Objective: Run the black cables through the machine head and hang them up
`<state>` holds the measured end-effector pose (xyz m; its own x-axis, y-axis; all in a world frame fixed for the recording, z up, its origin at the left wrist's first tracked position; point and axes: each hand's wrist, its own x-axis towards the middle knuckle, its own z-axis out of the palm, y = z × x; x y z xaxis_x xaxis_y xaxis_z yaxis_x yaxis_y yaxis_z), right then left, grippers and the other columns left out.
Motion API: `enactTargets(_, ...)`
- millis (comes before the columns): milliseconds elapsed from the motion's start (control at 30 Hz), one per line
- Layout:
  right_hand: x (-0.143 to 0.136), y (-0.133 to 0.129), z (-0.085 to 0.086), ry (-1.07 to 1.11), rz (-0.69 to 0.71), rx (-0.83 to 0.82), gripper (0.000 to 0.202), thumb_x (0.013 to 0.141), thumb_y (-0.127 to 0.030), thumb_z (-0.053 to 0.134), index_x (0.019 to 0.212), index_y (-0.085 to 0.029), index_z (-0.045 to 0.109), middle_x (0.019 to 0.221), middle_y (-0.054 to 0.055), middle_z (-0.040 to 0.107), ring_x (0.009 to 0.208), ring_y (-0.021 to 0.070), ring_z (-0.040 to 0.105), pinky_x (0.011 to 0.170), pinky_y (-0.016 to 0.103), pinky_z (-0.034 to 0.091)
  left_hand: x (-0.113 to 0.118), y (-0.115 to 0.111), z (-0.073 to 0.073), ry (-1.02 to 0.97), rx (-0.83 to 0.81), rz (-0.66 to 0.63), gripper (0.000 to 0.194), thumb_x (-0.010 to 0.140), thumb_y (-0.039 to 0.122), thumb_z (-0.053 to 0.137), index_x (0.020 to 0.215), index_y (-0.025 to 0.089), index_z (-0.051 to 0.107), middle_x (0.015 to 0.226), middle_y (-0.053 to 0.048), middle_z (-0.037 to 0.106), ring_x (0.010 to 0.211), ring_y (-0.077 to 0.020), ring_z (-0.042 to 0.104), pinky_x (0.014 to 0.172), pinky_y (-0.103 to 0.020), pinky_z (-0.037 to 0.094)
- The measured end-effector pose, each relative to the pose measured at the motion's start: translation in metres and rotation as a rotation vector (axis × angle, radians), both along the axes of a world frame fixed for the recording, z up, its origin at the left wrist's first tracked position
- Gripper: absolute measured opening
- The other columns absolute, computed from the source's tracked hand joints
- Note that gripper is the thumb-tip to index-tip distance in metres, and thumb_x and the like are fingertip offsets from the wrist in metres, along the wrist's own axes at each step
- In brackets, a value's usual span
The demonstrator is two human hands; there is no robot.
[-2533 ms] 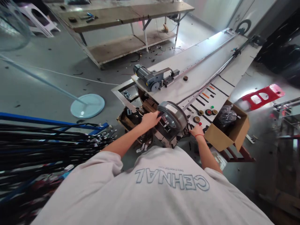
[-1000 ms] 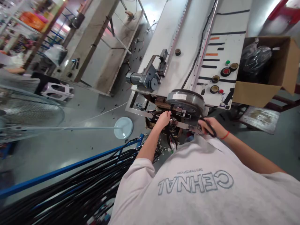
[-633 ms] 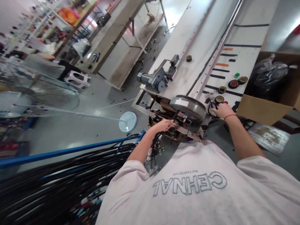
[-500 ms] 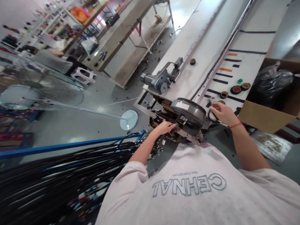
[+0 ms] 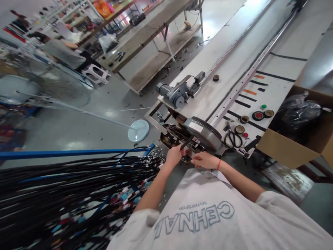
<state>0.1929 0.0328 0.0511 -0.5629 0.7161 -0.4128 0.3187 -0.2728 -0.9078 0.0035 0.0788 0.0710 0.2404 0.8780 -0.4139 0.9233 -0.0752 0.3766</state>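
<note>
Black cable [image 5: 186,142] clasped in the left hand [image 5: 173,156], before the round grey housing [image 5: 204,133].
Both arms [image 5: 156,191] angle inward; the right hand [image 5: 205,160], bent palm down, sits just beside the left, its grip impossible to tell. Beyond, the cable slants up toward the housing; scissors [image 5: 231,133] lie right of it on the worktop [image 5: 208,100].
</note>
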Motion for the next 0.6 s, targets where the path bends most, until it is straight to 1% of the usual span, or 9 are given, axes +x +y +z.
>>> enactTargets(133,-0.009,0.006,-0.018,0.22,-0.091,-0.285,0.033,0.078,-0.046,0.066,0.091,-0.016,0.062,0.076,0.003,0.068,0.068,0.0136,0.063,0.06,0.023,0.046,-0.021,-0.034,0.024,-0.29,-0.304,0.011,0.019,0.068,0.008,0.038,0.059,0.02,0.049,0.056,0.0,0.061,0.059,-0.0139,0.058,0.065,-0.025,0.045)
enactTargets(233,-0.016,0.012,-0.022,0.472,-0.152,-0.408,0.049,0.068,-0.044,0.075,0.107,-0.019,0.059,0.091,0.004,0.069,0.08,0.0145,0.065,0.069,0.024,0.049,-0.049,-0.062,0.035,-0.42,-0.522,0.01,0.013,0.062,0.013,0.04,0.051,0.02,0.04,0.046,0.002,0.051,0.049,-0.0119,0.048,0.059,-0.024,0.04)
enactTargets(300,-0.019,0.018,-0.02,0.665,-0.222,-0.438,0.057,0.067,-0.045,0.075,0.114,-0.021,0.055,0.101,0.006,0.068,0.091,0.0172,0.064,0.078,0.029,0.049,-0.078,-0.085,0.036,-0.468,-0.605,0.05,0.018,0.065,0.02,0.044,0.049,0.02,0.035,0.044,0.003,0.046,0.046,-0.0107,0.041,0.056,-0.024,0.037)
enactTargets(367,-0.02,0.024,-0.018,0.797,-0.412,-0.397,0.052,0.073,-0.05,0.068,0.114,-0.022,0.054,0.105,0.006,0.067,0.099,0.0186,0.063,0.085,0.032,0.049,-0.111,-0.113,0.033,-0.492,-0.704,0.1,0.029,0.07,0.033,0.047,0.048,0.02,0.032,0.043,0.003,0.043,0.045,-0.01,0.036,0.053,-0.025,0.034)
enactTargets(433,-0.02,0.028,-0.019,0.816,-0.599,-0.313,0.041,0.079,-0.052,0.061,0.105,-0.021,0.057,0.101,0.006,0.068,0.1,0.0184,0.062,0.086,0.032,0.049,-0.143,-0.143,0.026,-0.488,-0.788,0.159,0.04,0.07,0.047,0.049,0.047,0.02,0.032,0.044,0.003,0.04,0.045,-0.0105,0.036,0.053,-0.025,0.033)
enactTargets(467,-0.022,0.029,-0.021,0.79,-0.61,-0.297,0.038,0.08,-0.052,0.059,0.098,-0.019,0.059,0.097,0.007,0.068,0.098,0.0186,0.063,0.084,0.031,0.049,-0.156,-0.157,0.021,-0.452,-0.801,0.197,0.042,0.068,0.051,0.051,0.047,0.019,0.033,0.044,0.003,0.04,0.047,-0.0111,0.037,0.054,-0.025,0.034)
enactTargets(500,-0.025,0.028,-0.024,0.751,-0.546,-0.31,0.038,0.08,-0.053,0.059,0.092,-0.017,0.061,0.093,0.008,0.069,0.094,0.0191,0.064,0.082,0.03,0.05,-0.168,-0.168,0.017,-0.384,-0.808,0.224,0.043,0.063,0.053,0.056,0.047,0.019,0.034,0.046,0.003,0.041,0.049,-0.0121,0.04,0.055,-0.026,0.034)
enactTargets(533,-0.03,0.025,-0.028,0.702,-0.413,-0.343,0.04,0.079,-0.054,0.06,0.087,-0.015,0.062,0.092,0.009,0.069,0.091,0.0193,0.064,0.079,0.029,0.05,-0.177,-0.175,0.013,-0.293,-0.815,0.236,0.043,0.058,0.052,0.062,0.046,0.019,0.036,0.046,0.003,0.042,0.052,-0.0133,0.042,0.056,-0.026,0.035)
enactTargets(600,-0.048,0.014,-0.034,0.572,-0.067,-0.398,0.044,0.08,-0.055,0.058,0.086,-0.013,0.066,0.097,0.01,0.069,0.087,0.018,0.065,0.074,0.026,0.049,-0.188,-0.173,0.006,-0.125,-0.829,0.196,0.039,0.049,0.047,0.07,0.046,0.019,0.043,0.047,0.003,0.045,0.056,-0.0166,0.048,0.057,-0.027,0.037)
